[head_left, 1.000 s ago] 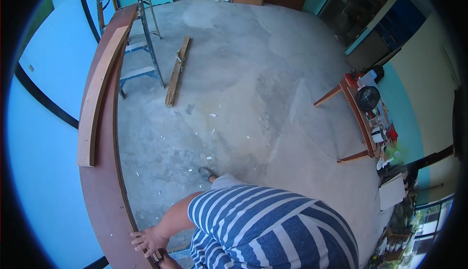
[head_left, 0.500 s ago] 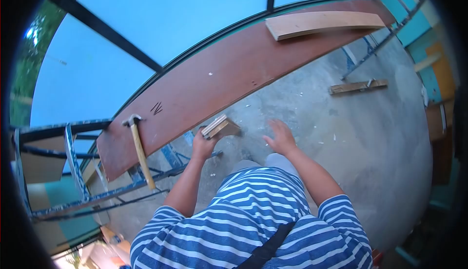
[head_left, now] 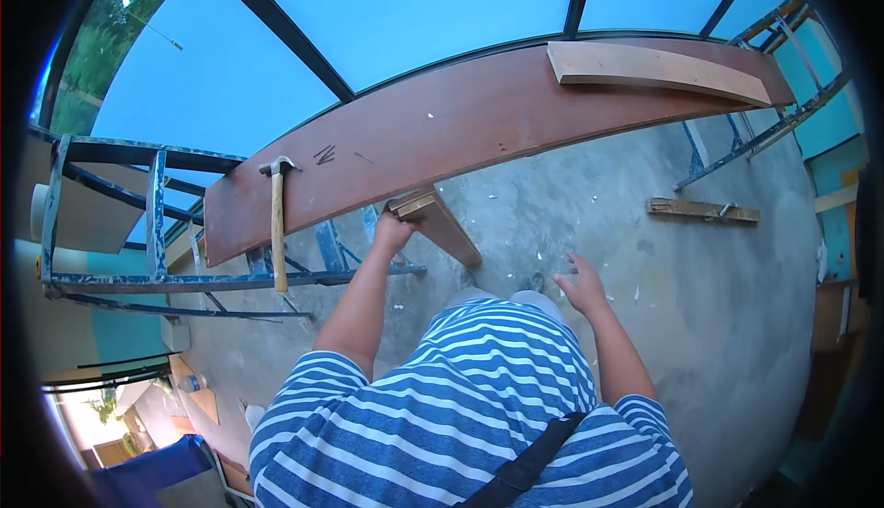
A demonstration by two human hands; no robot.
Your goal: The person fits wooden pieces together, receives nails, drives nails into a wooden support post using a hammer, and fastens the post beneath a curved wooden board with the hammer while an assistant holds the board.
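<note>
My left hand (head_left: 392, 233) is closed around the upper end of a wooden board (head_left: 448, 233), just below the near edge of a long reddish-brown plank (head_left: 396, 153). The board slants down toward my legs, its cut end facing up. My right hand (head_left: 583, 287) hangs over the floor with fingers apart and nothing in it. A claw hammer (head_left: 278, 222) lies across the left end of the plank, its handle sticking out past the near edge. Toward the plank's right end rests a pale wooden board (head_left: 658, 70).
Paint-spattered metal trestles stand at the left (head_left: 157, 213) and right (head_left: 737, 158) ends of the plank. On the concrete floor (head_left: 700, 324) lies a wood offcut (head_left: 704, 210) with small scraps around. Window panes (head_left: 442, 11) run behind the plank.
My left hand has tilted the board, so its long face now shows hanging down. My right hand has moved right and a little lower. The camera view has shifted.
</note>
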